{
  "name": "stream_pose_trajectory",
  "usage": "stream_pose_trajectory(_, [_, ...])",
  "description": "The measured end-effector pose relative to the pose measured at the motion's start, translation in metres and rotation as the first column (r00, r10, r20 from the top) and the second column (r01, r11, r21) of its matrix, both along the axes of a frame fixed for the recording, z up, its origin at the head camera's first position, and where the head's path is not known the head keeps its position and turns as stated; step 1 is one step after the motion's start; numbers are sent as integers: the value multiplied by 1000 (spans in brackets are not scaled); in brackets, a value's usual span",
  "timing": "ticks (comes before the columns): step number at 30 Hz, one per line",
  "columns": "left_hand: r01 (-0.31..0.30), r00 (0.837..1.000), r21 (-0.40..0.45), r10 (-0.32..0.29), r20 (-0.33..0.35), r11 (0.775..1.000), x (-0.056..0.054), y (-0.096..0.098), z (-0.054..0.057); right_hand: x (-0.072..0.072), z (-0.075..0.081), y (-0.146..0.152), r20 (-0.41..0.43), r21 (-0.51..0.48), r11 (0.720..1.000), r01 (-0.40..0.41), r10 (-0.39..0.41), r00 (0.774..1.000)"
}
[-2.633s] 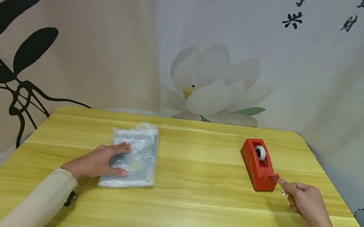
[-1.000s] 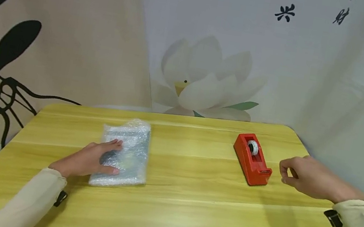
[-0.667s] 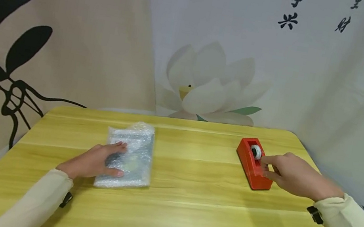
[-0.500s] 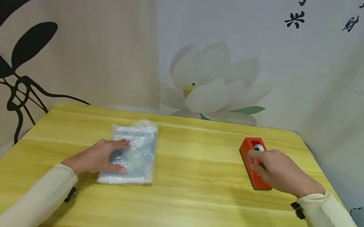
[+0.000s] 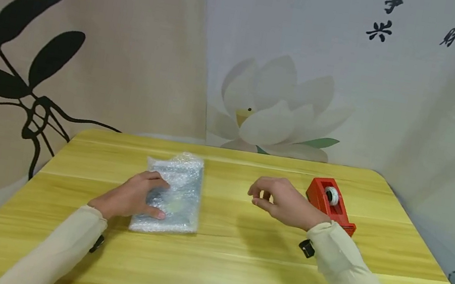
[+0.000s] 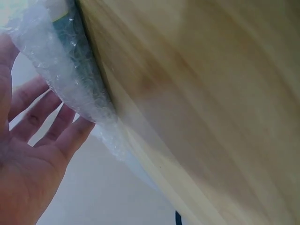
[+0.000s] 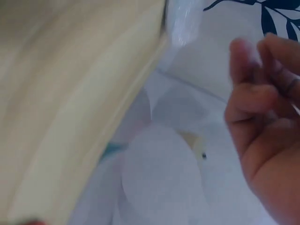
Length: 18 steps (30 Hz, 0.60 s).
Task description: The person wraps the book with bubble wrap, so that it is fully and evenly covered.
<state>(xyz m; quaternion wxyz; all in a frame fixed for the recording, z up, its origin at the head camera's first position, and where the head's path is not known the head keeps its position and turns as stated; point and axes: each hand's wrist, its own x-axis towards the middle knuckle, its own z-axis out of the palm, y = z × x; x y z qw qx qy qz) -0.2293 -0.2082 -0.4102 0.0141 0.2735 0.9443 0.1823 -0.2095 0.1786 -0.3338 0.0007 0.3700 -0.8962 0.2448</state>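
A flat package (image 5: 181, 204) in bubble wrap lies on the left of the table. My left hand (image 5: 130, 196) rests on its left side with thumb and fingers spread. In the left wrist view, fingers (image 6: 75, 133) reach the wrap's edge. My right hand (image 5: 285, 202) hovers above the table between package and dispenser, its fingers bent toward the thumb. In the right wrist view, a faint clear piece of tape (image 7: 253, 55) shows between blurred fingertips (image 7: 239, 54). Behind the right wrist stands a red tape dispenser (image 5: 319, 195) with a white tape roll (image 5: 331, 196).
The wooden table (image 5: 188, 271) has rounded far corners. A printed cloth (image 5: 144, 47) with dark leaves and a pale lotus hangs behind it. Black wrist cameras sit on both wrists, the right one (image 5: 306, 248) low above the table.
My right hand has left the dispenser's front, passed over it and moved left toward the package. My left hand stays on the package. The head view has shifted slightly.
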Motion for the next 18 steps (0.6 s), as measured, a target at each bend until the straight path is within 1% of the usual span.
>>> stream_pose_trajectory(2, [-8, 1000, -6, 8, 6, 1000, 1, 1, -1, -3, -5, -10, 83, -51, 999, -19, 24, 996])
stream_pose_trajectory(4, [-18, 1000, -13, 18, 8, 1000, 1, 1, -1, -4, -10, -20, 158, -90, 995, -31, 45, 986])
stream_pose_trajectory(7, [-18, 1000, -14, 18, 9, 1000, 2, 2, -2, -6, -16, -31, 206, -129, 990, -59, 85, 975])
stream_pose_trajectory(10, [-19, 1000, -17, 20, 16, 1000, 2, 2, -1, -9, -22, -41, 210, -148, 985, -87, 117, 971])
stream_pose_trajectory(13, [-18, 1000, -15, 18, 26, 1000, 2, 2, 0, -13, -25, -50, 194, -151, 982, -109, 137, 971])
stream_pose_trajectory(16, [-20, 999, -12, 20, 35, 1000, 2, 1, 2, -15, -26, -60, 178, -140, 983, -118, 142, 974])
stream_pose_trajectory(18, [-25, 999, -13, 25, 44, 1000, 2, 2, 2, -16, -27, -66, 174, -120, 987, -110, 130, 976])
